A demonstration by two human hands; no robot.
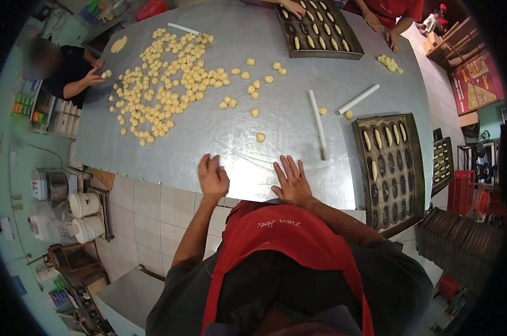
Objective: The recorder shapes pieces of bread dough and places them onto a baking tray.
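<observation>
A co-worker in black [68, 70] stands at the upper left of the frame beside a metal table [290, 84], where pale dough balls [162, 89] spread across the upper left. At center, a worker's left hand [213, 178] curls loosely near the table's edge; whether it grips anything cannot be told. A lone dough ball [260, 137] sits just beyond, between the hands. The right hand [291, 182] lies released, fingers splayed, left of a white rolling pin [317, 124] and, at right, a partly filled molded tray [391, 168].
</observation>
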